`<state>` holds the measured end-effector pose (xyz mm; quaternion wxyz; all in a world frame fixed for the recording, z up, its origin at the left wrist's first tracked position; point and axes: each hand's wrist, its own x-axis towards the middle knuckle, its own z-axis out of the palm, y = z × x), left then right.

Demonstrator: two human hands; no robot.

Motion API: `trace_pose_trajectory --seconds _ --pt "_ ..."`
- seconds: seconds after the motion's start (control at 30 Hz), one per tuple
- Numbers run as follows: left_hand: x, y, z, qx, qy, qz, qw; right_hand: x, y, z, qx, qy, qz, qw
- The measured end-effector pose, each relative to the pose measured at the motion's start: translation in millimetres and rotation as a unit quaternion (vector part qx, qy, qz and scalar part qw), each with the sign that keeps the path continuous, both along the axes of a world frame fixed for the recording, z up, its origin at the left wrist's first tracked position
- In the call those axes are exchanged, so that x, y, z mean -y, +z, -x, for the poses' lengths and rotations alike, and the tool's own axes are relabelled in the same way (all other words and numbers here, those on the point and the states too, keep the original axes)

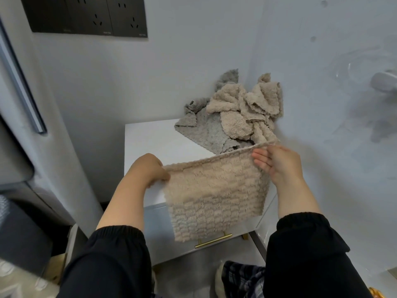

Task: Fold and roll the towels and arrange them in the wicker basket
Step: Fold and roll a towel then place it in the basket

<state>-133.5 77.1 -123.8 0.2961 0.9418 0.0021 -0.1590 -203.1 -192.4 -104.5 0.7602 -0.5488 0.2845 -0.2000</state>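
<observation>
A beige fluffy towel (214,194) hangs spread out in the air over the front of a small white cabinet (150,143). My left hand (148,168) pinches its upper left corner. My right hand (277,163) holds the upper right corner, thumb behind the cloth and fingers lying fairly straight along its front. Behind it, a crumpled beige towel (245,108) lies on a grey towel (206,134) in the far right corner of the cabinet top. No wicker basket is in view.
Walls close in behind and to the right of the cabinet. Its drawer has a gold bar handle (212,240) below the hanging towel. A dark socket panel (86,16) sits high on the back wall. Grey furniture (25,147) stands at the left.
</observation>
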Motion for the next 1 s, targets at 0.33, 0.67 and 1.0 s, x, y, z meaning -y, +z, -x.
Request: trace_pose_trajectory --seconds 0.33,0.67,1.0 --pt "8.7 -3.9 -4.9 0.005 0.193 0.511 0.838 -5.9 4.7 -10.9 0.017 0.019 -0.042 0.999" --pt "15.5 9.1 -15.0 0.064 0.186 0.644 0.739 -6.4 3.0 -32.8 0.129 0.032 -0.033 0.991" --pt "3.9 -9.7 -10.4 -0.009 0.235 0.481 0.845 10.0 -5.4 0.3 -0.132 0.101 0.142 0.976"
